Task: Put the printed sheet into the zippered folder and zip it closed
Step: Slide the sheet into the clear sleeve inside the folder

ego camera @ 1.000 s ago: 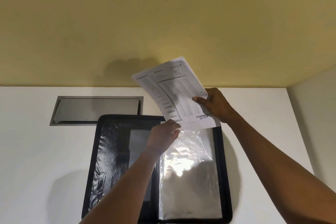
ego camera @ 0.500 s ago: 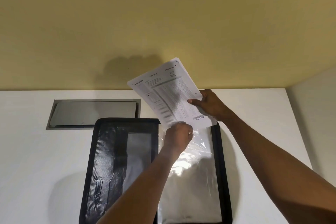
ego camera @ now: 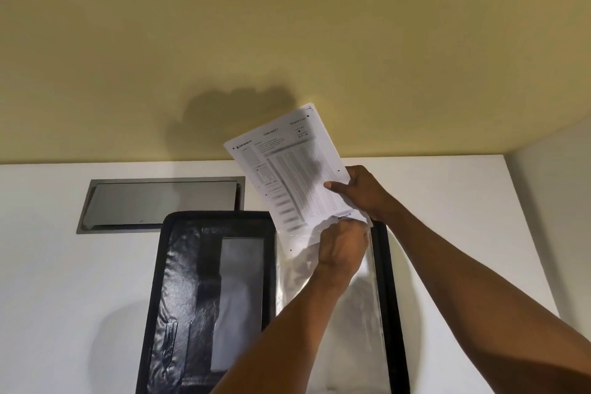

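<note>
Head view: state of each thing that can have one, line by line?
zippered folder: open flat, unzipped
printed sheet: held tilted, bottom edge at sleeve mouth
clear sleeve: top being held open
left hand: pinching sleeve top
right hand: gripping sheet
desk hatch: closed

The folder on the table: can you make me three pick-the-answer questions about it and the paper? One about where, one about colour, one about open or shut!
1. Where is the lower edge of the printed sheet?
A. at the top of the clear sleeve
B. on the floor
C. under the metal hatch

2. What colour is the zippered folder?
A. red
B. black
C. green

3. How is the folder?
A. zipped shut
B. rolled up
C. lying open

Answers: 1 A, the left hand holds the clear sleeve there while the right hand feeds the sheet in; 2 B, its border and cover look black; 3 C, both inner halves show.
</note>
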Motion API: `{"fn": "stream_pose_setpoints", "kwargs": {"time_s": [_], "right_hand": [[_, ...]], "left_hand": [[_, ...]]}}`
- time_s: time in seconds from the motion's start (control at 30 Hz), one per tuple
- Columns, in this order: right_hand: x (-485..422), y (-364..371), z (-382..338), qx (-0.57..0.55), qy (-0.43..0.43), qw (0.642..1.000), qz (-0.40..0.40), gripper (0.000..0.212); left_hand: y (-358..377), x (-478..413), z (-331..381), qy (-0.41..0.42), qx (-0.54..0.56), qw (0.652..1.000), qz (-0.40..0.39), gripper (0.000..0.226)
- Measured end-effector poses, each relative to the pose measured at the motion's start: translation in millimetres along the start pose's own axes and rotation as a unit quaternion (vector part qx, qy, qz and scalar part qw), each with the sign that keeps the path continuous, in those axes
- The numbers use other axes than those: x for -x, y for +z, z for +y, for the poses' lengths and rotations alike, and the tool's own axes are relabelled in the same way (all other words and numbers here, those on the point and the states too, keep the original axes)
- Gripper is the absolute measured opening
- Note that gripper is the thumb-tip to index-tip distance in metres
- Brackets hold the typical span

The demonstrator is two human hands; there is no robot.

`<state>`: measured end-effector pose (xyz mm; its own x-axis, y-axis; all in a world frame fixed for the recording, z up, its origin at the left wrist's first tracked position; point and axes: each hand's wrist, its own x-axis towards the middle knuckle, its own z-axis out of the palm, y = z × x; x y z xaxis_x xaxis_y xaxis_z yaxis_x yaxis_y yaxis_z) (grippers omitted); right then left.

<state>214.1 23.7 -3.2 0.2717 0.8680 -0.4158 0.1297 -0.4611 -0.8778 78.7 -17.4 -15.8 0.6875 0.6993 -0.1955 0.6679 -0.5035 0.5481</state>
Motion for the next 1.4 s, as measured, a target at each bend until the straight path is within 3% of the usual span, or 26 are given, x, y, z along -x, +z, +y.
{"fn": "stream_pose_setpoints", "kwargs": {"time_s": [0.13, 0.23, 0.37, 0.5, 0.67, 0.83, 0.93, 1.07, 1.13, 1.27, 1.4], "right_hand": [[-1.5, -0.4, -3.9, 0.024, -0.002, 1.000, 0.000, 0.006], [-4.4, 2.2, -4.4, 0.055, 0.001, 0.998, 0.008, 0.024], [-6.4, 2.9, -1.2, 0.064, 0.001, 0.998, 0.017, 0.018], [-6.8, 4.9, -0.1, 0.064, 0.008, 0.998, 0.024, 0.007], [-8.6, 5.5, 6.1, 0.056, 0.023, 0.998, 0.026, 0.010], [-4.6, 5.9, 14.2, 0.001, 0.050, 0.999, 0.014, 0.009], [-3.5, 3.5, 17.9, -0.043, 0.086, 0.995, 0.022, 0.024], [-8.1, -3.4, 18.3, -0.046, 0.121, 0.991, 0.017, 0.012], [-9.1, -5.3, 19.4, -0.032, 0.120, 0.992, 0.016, 0.017], [-9.2, -5.0, 21.6, -0.049, 0.131, 0.990, 0.027, 0.034], [-7.5, -4.6, 24.2, -0.064, 0.149, 0.986, 0.033, 0.036]], "left_hand": [[3.3, 1.7, 7.0, 0.028, -0.043, 0.999, -0.005, 0.019], [1.3, 1.3, 15.7, 0.026, -0.070, 0.996, -0.046, 0.014], [3.1, 3.5, 20.9, 0.013, -0.124, 0.990, -0.071, 0.008], [9.1, 4.9, 19.6, 0.036, -0.136, 0.990, -0.032, 0.024], [26.9, 6.7, 2.4, 0.135, -0.186, 0.972, 0.053, 0.019], [27.4, 5.8, -12.9, 0.200, -0.176, 0.962, 0.061, 0.018], [25.5, 3.6, -19.9, 0.238, -0.176, 0.953, 0.063, 0.018], [22.9, -0.7, -25.7, 0.294, -0.196, 0.934, 0.056, 0.017], [20.3, -4.2, -25.9, 0.316, -0.203, 0.925, 0.051, 0.016], [12.4, -9.5, -27.3, 0.335, -0.203, 0.919, 0.047, 0.011], [9.4, -9.6, -27.5, 0.345, -0.208, 0.914, 0.049, 0.019]]}}
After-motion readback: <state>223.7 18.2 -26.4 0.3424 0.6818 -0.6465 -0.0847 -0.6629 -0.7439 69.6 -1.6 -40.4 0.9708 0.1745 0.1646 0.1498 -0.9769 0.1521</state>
